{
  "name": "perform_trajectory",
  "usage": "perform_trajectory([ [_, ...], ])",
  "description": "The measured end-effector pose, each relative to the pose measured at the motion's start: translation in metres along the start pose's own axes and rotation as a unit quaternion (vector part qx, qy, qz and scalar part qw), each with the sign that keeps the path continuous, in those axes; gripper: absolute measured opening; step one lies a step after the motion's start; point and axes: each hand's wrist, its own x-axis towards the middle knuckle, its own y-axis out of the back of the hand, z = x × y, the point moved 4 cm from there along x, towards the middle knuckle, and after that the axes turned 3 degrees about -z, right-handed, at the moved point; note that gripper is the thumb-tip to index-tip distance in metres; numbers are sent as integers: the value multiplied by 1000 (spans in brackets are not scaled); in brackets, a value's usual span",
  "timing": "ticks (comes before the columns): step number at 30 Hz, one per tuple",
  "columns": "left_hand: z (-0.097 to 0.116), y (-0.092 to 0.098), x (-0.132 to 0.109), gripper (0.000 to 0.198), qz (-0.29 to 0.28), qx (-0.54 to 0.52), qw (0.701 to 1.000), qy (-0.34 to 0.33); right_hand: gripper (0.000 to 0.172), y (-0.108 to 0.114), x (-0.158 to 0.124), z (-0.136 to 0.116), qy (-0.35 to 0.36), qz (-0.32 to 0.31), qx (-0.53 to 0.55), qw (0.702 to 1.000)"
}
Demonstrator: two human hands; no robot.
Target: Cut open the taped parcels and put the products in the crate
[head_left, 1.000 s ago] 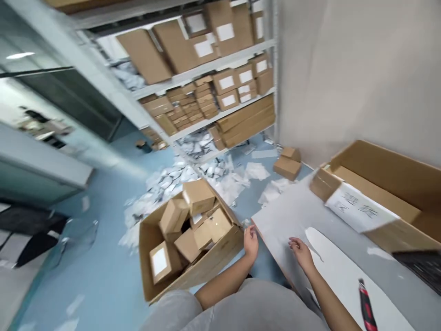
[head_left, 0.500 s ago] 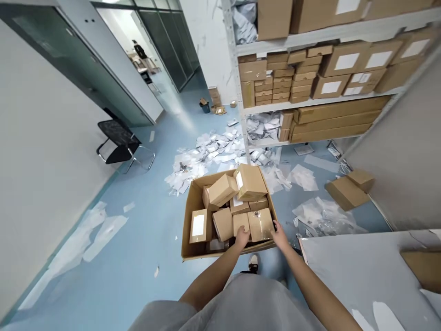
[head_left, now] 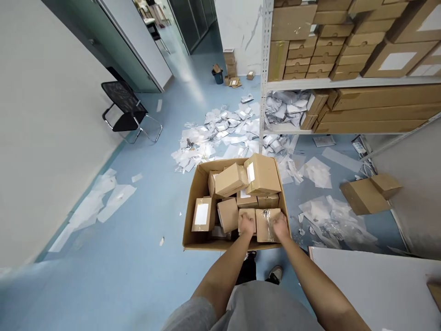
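Observation:
A large open carton (head_left: pixel 190 225) stands before me, filled with several smaller brown boxes. My left hand (head_left: pixel 246 224) has its fingers curled against a small box (head_left: pixel 247 213) near the carton's front side. On the right, my right hand (head_left: pixel 280 226) is at the right part of a taped box (head_left: pixel 267 225), fingers bent and their tips hard to make out. A box with a white label (head_left: pixel 201 214) sits at the carton's left. Two more, a tilted box (head_left: pixel 230 180) and a bigger box (head_left: pixel 263 174), lie on top at the back.
White packets (head_left: pixel 220 131) litter the floor behind the carton. A metal shelf (head_left: pixel 351 83) with boxes rises at the back right. A black chair (head_left: pixel 129 120) stands left, a white table (head_left: pixel 375 280) at front right, an open box (head_left: pixel 365 195) on the right floor.
The view has tilted down and shifted. My right hand has moved from the carton's right rim inward onto the taped box. My left hand remains at the small box.

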Motion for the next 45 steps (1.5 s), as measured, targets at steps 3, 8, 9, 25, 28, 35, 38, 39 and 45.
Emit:
perform_trajectory([
  [3,-25,15,0,116,-31,87,995,46,71,-22,-16,-29,132,-40,-73,988],
  [8,-34,24,8,162,-117,281,950,-75,83,-73,-39,-56,185,-152,-215,947],
  [9,-30,25,13,166,-126,342,924,-119,89,-80,-41,-58,187,-164,-245,937],
  [25,-4,83,15,152,-179,398,842,-318,153,-97,-20,-111,312,-260,-424,809],
  [28,14,127,-12,144,-139,307,857,-390,147,-50,-40,-149,366,-232,-331,839],
  [35,92,141,-50,142,-148,211,894,-368,142,121,-89,-157,301,-73,-134,941],
  [38,142,92,-72,136,-170,182,874,-416,138,191,-121,-102,231,40,-50,971],
  [39,155,70,-81,132,-179,163,871,-427,136,209,-136,-78,212,84,-23,973],
  [45,195,-106,-152,81,-372,-9,862,-343,125,262,-247,86,63,303,58,949],
])
